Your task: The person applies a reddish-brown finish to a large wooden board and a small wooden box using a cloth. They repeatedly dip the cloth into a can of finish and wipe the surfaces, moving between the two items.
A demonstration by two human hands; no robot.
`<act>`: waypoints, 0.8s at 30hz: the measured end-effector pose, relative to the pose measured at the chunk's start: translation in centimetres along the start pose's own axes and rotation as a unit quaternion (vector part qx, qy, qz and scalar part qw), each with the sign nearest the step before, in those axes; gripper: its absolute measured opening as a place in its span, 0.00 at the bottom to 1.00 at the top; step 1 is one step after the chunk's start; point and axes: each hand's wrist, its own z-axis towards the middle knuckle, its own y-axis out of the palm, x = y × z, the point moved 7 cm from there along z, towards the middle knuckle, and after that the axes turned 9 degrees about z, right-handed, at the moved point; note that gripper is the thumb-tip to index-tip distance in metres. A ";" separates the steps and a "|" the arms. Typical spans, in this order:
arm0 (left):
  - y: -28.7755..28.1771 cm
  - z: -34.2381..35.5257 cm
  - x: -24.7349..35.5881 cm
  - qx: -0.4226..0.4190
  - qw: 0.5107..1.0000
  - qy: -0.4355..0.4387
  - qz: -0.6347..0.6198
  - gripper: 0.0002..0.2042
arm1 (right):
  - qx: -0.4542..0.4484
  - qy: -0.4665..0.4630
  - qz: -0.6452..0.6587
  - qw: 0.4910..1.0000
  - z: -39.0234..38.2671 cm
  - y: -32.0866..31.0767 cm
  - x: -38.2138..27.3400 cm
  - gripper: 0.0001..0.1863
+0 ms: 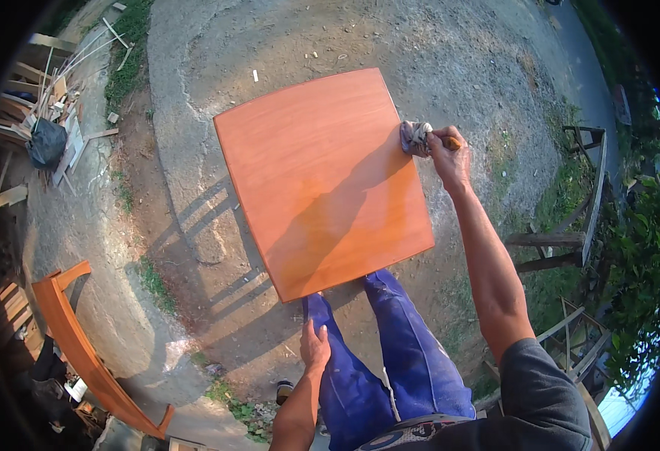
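Note:
A square, reddish-brown wooden tabletop (322,173) with gently curved edges lies in front of me, its surface glossier and more orange toward the near side. At its right edge my right hand (450,154) is closed around the wooden handle of a paintbrush (416,139). The brush head looks pale, grey and caked, and meets the tabletop's edge. My left hand (315,347) hangs by my left thigh, below the near left corner, fingers stretched out and nothing visible in them. What supports the tabletop is mostly hidden beneath it.
A curved, orange-brown wooden piece (93,349) stands at lower left. Scrap wood and a black bag (47,144) lie at far left. Wooden frames (548,239) and green plants (634,270) line the right side. The ground is rough concrete and dirt.

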 end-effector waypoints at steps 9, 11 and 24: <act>-1.0 0.6 -1.3 0.043 0.998 0.023 -0.029 0.28 | -0.035 -0.118 -0.150 0.981 -11.3 13.8 -10.9 0.07; -1.3 0.5 -1.6 0.047 0.998 0.018 -0.032 0.28 | -0.056 -0.137 -0.103 0.983 -15.0 18.4 -14.2 0.09; -4.4 1.8 -5.4 0.039 0.992 0.030 -0.116 0.29 | -0.239 -0.059 0.035 0.968 -27.0 31.5 -22.6 0.12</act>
